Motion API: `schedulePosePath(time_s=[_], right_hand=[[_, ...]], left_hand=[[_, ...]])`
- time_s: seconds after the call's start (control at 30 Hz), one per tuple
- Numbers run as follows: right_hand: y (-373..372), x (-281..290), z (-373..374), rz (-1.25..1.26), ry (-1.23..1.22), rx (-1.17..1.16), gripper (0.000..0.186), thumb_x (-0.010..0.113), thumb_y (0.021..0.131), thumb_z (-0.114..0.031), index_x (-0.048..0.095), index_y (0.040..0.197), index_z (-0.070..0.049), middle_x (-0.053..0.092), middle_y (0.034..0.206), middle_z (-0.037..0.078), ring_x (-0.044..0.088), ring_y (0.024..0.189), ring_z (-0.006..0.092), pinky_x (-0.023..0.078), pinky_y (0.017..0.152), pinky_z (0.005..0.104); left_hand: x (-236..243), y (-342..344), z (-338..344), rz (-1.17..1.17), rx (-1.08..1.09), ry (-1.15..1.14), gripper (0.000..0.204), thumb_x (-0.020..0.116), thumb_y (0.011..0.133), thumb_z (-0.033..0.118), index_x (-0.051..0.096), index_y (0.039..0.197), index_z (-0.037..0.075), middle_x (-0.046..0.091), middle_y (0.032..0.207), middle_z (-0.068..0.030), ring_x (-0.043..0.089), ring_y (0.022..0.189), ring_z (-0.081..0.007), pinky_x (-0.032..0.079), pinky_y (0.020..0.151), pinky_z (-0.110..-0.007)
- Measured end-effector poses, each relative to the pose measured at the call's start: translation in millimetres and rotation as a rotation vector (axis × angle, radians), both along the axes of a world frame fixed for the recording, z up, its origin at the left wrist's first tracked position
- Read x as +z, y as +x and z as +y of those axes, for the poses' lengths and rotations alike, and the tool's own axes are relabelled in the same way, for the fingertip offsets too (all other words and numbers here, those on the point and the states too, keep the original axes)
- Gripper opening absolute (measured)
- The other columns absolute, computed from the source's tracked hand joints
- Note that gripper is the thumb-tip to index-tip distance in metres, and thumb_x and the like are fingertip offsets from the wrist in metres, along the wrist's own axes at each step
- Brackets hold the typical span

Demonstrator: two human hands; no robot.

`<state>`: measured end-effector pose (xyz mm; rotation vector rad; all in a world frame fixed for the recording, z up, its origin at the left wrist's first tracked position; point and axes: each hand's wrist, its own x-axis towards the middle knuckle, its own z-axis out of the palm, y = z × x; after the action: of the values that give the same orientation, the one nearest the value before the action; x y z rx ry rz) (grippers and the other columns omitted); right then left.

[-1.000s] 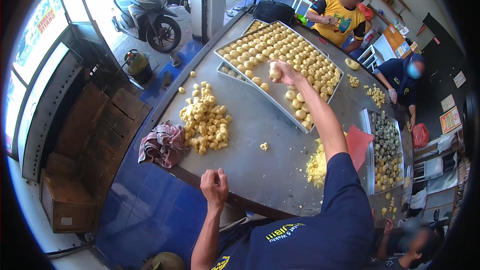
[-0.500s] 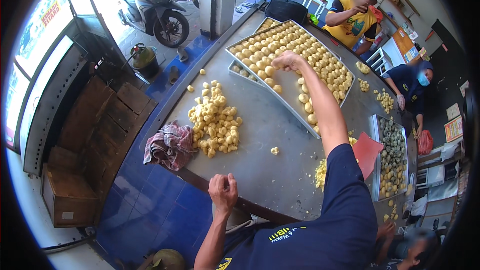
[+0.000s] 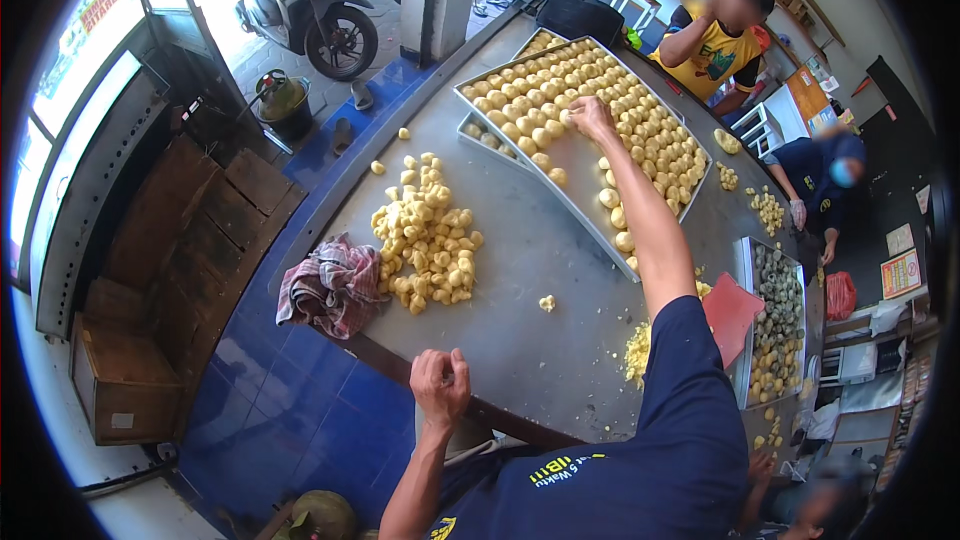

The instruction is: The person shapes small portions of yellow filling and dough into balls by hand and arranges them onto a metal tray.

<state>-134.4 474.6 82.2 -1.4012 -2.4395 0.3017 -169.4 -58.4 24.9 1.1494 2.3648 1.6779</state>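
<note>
My right hand reaches over a large metal tray filled with rows of round yellow dough balls. Its fingers are closed and point down at the balls beside a bare strip of the tray; what they hold, if anything, is hidden. My left hand hovers by the near table edge, fingers curled in with the thumb alongside, and nothing shows in it. A heap of small yellow dough pieces lies on the metal table to the left of the tray, and a single small piece lies apart.
A checked cloth lies at the table's left corner. Yellow crumbs, a red flat scraper and another tray of darker balls are at right. Co-workers stand along the far side. A wooden bench is at left.
My right hand has shifted slightly right and up over the tray, its fingers now pointing more downward. My left hand stays almost in place. The co-worker in yellow has moved a raised hand toward the neck.
</note>
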Motion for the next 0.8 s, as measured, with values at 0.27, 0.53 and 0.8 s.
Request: schedulePosePath(time_s=[0.27, 0.53, 0.8], right_hand=[[29, 18, 0, -0.061, 0.121, 0.240, 0.027, 0.060, 0.087, -0.019, 0.073, 0.109, -0.011, 0.070, 0.106, 0.021, 0.068, 0.099, 0.0313, 0.052, 0.093, 0.0402], [119, 2, -30, -0.270, 0.237, 0.429, 0.020, 0.065, 0.084, -0.018, 0.075, 0.100, -0.011, 0.072, 0.094, 0.016, 0.069, 0.090, 0.0306, 0.054, 0.086, 0.0424], [124, 19, -53, -0.217, -0.230, 0.070, 0.034, 0.061, 0.093, -0.034, 0.067, 0.095, 0.000, 0.070, 0.088, 0.017, 0.066, 0.080, 0.0278, 0.053, 0.079, 0.0393]], left_hand=[[-3, 1, -1, -0.009, -0.014, 0.008, 0.025, 0.066, 0.084, 0.006, 0.048, 0.068, 0.004, 0.047, 0.064, -0.0098, 0.047, 0.059, -0.0281, 0.037, 0.056, -0.039], [0, 2, -1, 0.003, -0.020, 0.002, 0.025, 0.066, 0.084, 0.006, 0.048, 0.067, 0.005, 0.047, 0.063, -0.0085, 0.046, 0.058, -0.0277, 0.036, 0.056, -0.040], [-3, 3, -2, -0.017, -0.005, -0.014, 0.024, 0.066, 0.086, 0.009, 0.050, 0.068, 0.004, 0.048, 0.065, -0.0097, 0.048, 0.060, -0.0281, 0.038, 0.058, -0.040]])
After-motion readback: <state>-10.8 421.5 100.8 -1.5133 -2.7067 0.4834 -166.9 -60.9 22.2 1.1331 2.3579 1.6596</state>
